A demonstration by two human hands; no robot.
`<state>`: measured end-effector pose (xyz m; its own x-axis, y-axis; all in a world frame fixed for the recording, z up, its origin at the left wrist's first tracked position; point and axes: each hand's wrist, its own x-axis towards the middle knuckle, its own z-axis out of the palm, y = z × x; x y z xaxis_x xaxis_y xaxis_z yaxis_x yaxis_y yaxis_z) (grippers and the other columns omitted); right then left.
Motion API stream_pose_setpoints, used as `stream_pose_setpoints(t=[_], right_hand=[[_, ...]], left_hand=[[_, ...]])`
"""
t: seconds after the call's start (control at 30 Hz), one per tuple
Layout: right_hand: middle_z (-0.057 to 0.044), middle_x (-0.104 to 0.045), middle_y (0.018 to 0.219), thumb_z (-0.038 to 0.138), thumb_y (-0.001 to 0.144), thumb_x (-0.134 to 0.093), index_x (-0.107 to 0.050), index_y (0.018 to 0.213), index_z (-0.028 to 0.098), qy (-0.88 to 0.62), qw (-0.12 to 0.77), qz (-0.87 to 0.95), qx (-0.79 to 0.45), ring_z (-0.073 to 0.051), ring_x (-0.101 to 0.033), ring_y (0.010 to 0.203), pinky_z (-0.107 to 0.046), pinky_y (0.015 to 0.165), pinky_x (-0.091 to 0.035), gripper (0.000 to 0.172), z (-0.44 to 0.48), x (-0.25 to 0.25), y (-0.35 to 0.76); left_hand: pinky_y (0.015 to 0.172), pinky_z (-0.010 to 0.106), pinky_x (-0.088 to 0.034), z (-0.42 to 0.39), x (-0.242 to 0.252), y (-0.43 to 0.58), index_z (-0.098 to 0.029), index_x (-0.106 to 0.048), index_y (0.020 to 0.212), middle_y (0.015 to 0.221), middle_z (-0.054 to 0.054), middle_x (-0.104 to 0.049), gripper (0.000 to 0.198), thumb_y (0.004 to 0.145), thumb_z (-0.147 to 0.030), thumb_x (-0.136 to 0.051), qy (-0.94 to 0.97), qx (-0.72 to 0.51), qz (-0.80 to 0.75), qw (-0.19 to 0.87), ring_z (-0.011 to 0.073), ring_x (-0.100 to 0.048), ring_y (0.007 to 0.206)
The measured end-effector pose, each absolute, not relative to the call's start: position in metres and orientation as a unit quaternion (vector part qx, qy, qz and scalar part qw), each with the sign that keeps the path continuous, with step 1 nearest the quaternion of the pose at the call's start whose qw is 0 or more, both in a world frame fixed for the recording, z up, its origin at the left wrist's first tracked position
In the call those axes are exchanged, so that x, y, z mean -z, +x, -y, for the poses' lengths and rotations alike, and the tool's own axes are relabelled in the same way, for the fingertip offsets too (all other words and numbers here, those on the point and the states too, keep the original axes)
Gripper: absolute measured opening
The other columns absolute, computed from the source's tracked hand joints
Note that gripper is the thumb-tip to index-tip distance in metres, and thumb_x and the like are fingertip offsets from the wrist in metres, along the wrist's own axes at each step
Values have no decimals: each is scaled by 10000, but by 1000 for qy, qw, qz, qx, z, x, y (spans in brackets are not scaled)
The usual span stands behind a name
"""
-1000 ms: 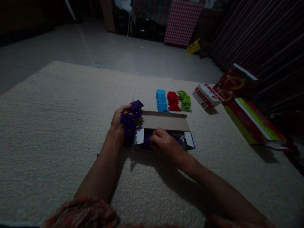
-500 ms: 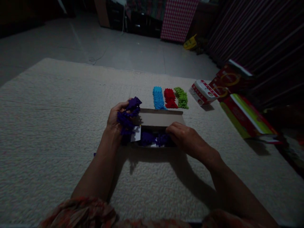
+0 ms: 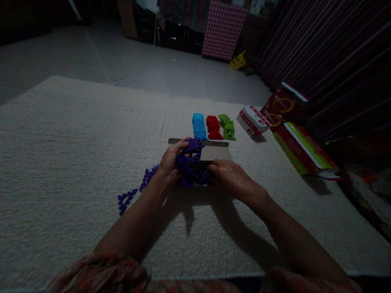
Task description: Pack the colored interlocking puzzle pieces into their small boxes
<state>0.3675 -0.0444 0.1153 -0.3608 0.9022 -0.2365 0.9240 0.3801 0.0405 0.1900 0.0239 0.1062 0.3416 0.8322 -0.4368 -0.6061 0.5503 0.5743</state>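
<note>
I see the purple bunch of toy pieces [image 3: 187,165] sitting just over the open cardboard box [image 3: 215,151], clutched in my left hand [image 3: 170,159]. My right hand [image 3: 229,177] rests on the box's near edge; I cannot tell whether it grips anything. Loose purple pieces [image 3: 126,198] lie on the rug [image 3: 76,134] to the left. The blue stack [image 3: 199,126], red stack [image 3: 213,127] and green stack [image 3: 227,127] sit just beyond the box.

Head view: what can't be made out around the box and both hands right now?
- Inside of the box, head view: covered by the left hand, its purple pieces and the right hand; the contents cannot be counted.
- Fingertips of the right hand: lost in shadow at the box edge, so the grip is unclear.
- Print on the red-and-white carton: too small and dim.
</note>
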Motion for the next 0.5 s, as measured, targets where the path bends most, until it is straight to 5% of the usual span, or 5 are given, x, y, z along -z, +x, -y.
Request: stream_pose_setpoints(t=[0.17,0.5], right_hand=[[-65,-639,1014,94,923,-493,-617,1013,202,569,116,-814,13,-226,-572,955,-330,837,-385,187,57,-117,385],[-66,-633,1063,48,903,-436,-583,1120,209,633,94,-765,74,-198,-620,931,-274,722,-391,307,64,-116,399]], left_hand=[[334,155,-374,-22,-108,192,-129,-641,1138,620,-22,-594,415,725,-129,-611,155,-466,-374,787,55,-456,365],[349,139,-346,0,-107,209,-138,-682,1034,658,-12,-610,300,738,-133,-636,163,-434,-365,807,38,-462,382]])
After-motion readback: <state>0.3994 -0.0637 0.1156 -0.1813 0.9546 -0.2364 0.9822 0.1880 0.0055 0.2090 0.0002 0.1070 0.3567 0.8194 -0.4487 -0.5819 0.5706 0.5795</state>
